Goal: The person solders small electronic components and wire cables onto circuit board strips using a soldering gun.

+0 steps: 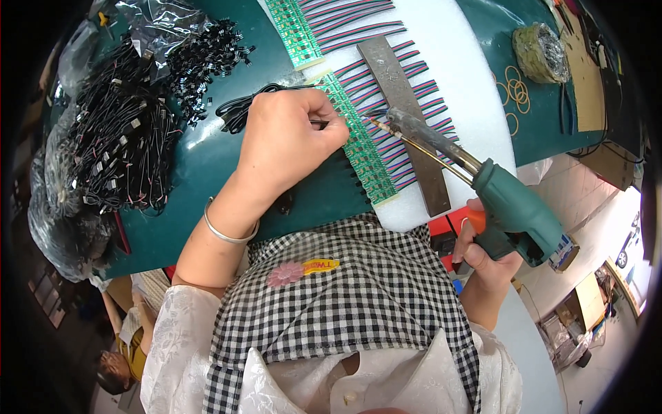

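My left hand (286, 141) is closed in a pinch over a green circuit board panel (373, 171). It grips a black cable (238, 112), whose coil lies beside the hand on the left. In my right hand (488, 268) is a green soldering gun (518, 207) with a thin feed tube along its barrel. The gun's tip points left and sits close to the panel's right edge, near my left fingertips; whether it touches is too small to tell. Striped wires (429, 98) run right from the panel, and a dark metal bar (398, 90) lies across them.
White foam (476, 90) lies under the boards, with a second green panel (293, 31) farther back. Black USB cables (131, 138) and small black connectors (200, 62) are heaped at left. Rubber bands (517, 93) and a wrapped roll (540, 54) lie at right. Another person (127, 352) sits lower left.
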Demonstrator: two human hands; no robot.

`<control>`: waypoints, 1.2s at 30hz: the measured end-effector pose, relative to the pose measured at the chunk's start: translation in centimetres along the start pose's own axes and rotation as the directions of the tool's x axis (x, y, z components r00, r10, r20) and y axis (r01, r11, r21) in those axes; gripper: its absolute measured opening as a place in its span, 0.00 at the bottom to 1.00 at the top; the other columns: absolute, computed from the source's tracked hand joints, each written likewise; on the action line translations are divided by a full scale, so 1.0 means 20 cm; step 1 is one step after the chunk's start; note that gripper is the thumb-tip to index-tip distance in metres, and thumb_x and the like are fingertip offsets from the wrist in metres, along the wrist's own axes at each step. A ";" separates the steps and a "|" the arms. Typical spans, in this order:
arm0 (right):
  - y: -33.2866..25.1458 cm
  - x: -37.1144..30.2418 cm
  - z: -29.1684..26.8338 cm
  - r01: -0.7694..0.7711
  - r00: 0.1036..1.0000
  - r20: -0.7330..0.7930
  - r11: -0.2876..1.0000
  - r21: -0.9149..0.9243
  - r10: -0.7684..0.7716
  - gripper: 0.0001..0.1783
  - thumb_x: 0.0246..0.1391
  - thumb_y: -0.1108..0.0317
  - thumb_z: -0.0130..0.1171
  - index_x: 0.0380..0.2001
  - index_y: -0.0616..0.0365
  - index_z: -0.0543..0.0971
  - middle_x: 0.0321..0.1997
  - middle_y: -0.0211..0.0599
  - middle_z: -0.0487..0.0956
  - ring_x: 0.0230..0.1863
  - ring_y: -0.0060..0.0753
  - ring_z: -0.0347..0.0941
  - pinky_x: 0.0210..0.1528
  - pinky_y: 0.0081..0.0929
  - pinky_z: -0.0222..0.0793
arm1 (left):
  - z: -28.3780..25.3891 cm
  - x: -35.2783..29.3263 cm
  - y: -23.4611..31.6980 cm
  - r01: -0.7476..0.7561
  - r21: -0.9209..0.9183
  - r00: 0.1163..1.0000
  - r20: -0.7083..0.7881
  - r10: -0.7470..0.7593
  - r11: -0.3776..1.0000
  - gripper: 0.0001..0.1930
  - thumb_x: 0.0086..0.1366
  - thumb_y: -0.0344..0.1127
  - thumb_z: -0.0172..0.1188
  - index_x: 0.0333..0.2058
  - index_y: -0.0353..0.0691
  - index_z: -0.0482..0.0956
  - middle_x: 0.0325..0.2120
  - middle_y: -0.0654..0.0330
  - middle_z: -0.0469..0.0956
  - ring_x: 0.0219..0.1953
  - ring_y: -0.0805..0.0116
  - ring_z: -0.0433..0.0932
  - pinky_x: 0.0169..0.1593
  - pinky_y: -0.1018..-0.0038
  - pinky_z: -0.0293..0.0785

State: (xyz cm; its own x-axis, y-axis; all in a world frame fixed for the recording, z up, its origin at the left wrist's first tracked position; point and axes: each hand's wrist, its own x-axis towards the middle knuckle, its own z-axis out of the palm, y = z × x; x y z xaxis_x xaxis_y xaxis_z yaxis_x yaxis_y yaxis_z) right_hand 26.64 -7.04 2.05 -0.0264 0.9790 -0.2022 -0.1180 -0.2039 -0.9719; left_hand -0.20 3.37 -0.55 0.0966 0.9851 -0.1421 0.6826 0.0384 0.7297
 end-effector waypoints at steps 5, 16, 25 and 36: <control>0.04 0.01 -0.03 0.028 0.997 0.069 1.000 0.003 -0.028 0.34 0.40 0.71 0.68 0.48 0.77 0.63 0.47 0.57 0.71 0.17 0.28 0.69 0.15 0.20 0.66 | -0.01 0.01 -0.01 -0.019 -0.043 1.000 0.013 0.019 0.999 0.07 0.47 0.29 0.63 0.17 0.31 0.75 0.11 0.63 0.72 0.15 0.82 0.67 0.22 0.82 0.65; 0.01 0.05 0.08 -0.022 0.999 0.036 1.000 0.017 0.021 0.31 0.40 0.76 0.65 0.48 0.76 0.65 0.43 0.53 0.73 0.19 0.28 0.70 0.19 0.20 0.67 | -0.09 -0.02 0.09 0.043 -0.157 0.989 0.150 -0.019 0.987 0.08 0.47 0.30 0.64 0.18 0.32 0.77 0.10 0.61 0.71 0.13 0.78 0.68 0.21 0.79 0.66; 0.05 0.22 0.30 0.132 0.981 0.161 0.984 -0.121 -0.112 0.29 0.42 0.85 0.61 0.50 0.69 0.66 0.33 0.38 0.77 0.35 0.27 0.75 0.41 0.25 0.74 | -0.10 -0.16 0.20 -0.004 -0.421 0.919 0.355 0.169 0.907 0.03 0.55 0.25 0.62 0.27 0.32 0.78 0.21 0.62 0.75 0.21 0.79 0.70 0.25 0.83 0.66; 0.05 0.24 0.36 0.185 0.978 0.114 0.979 -0.087 -0.174 0.29 0.43 0.85 0.62 0.50 0.70 0.65 0.43 0.43 0.74 0.31 0.23 0.73 0.35 0.20 0.71 | -0.05 -0.20 0.15 0.039 -0.547 0.965 0.238 0.111 0.836 0.02 0.52 0.22 0.62 0.26 0.31 0.77 0.21 0.63 0.76 0.23 0.83 0.72 0.26 0.85 0.69</control>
State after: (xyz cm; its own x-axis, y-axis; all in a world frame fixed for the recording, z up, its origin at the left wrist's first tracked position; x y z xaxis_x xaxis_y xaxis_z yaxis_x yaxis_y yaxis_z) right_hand 19.32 -2.59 0.96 -0.1184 0.9929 -0.0144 -0.0344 -0.0186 -0.9992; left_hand 0.77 -0.25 2.82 0.3415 0.9148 -0.2156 0.1779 0.1623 0.9706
